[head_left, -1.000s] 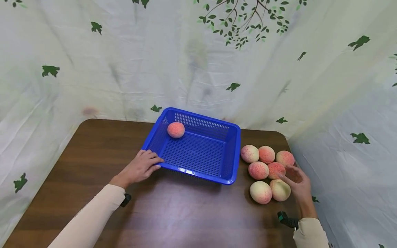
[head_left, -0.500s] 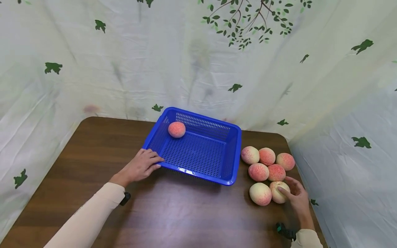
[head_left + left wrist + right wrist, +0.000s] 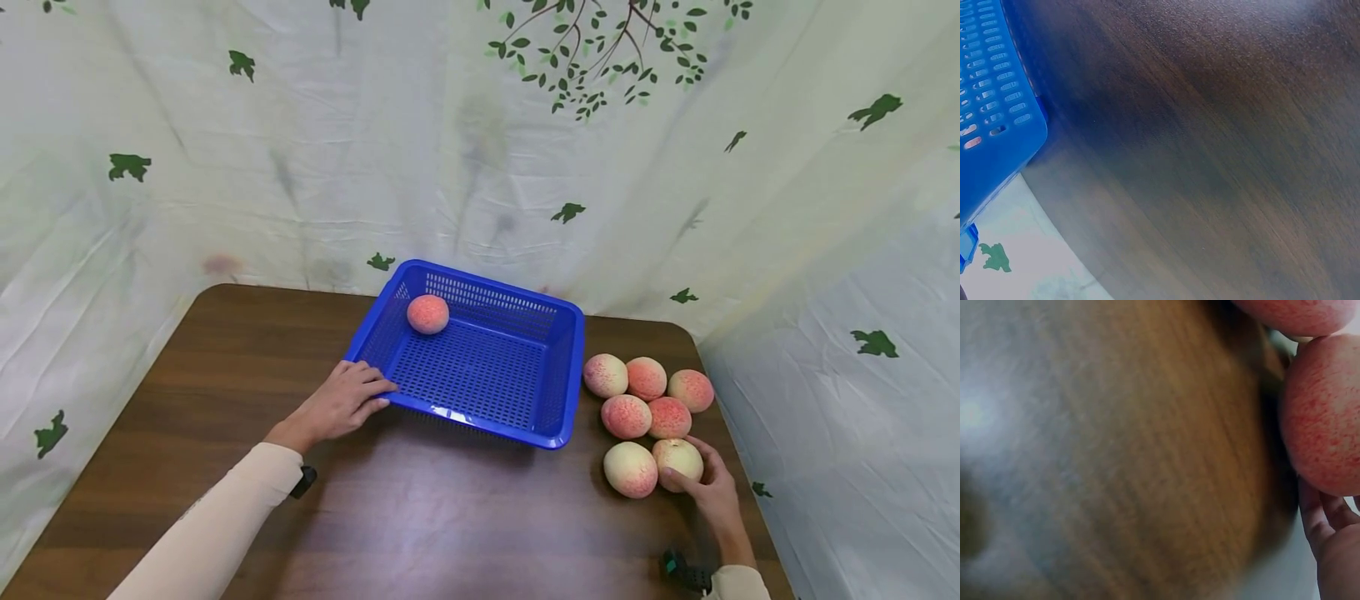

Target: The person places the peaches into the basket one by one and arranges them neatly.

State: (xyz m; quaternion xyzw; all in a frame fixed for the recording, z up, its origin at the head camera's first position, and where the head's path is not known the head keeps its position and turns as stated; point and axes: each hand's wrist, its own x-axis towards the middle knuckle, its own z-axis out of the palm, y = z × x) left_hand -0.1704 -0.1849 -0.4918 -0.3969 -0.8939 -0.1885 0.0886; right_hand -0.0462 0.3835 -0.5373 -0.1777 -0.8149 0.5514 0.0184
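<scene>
A blue plastic basket [image 3: 480, 367] stands on the table with one pink peach [image 3: 428, 314] in its far left corner. My left hand [image 3: 341, 404] grips the rim at the basket's near left corner. In the left wrist view only the basket's slotted side [image 3: 991, 94] shows, with no fingers in sight. At the right, my right hand [image 3: 708, 492] holds a pale yellow peach [image 3: 677, 462] between thumb and fingers, still down among the others. A pale peach with a pink blush [image 3: 630, 469] lies just left of it. Fingers [image 3: 1313, 515] curl beside a reddish peach [image 3: 1325, 415] in the right wrist view.
Several more peaches [image 3: 626, 416] lie grouped between the basket and the right table edge. The brown wooden table [image 3: 450, 517] meets a white curtain [image 3: 420, 150] printed with green leaves at its back and right.
My right hand has moved toward me, from beside the far peaches to the near pale peach, and its thumb has closed round the front. The left hand and basket stay put.
</scene>
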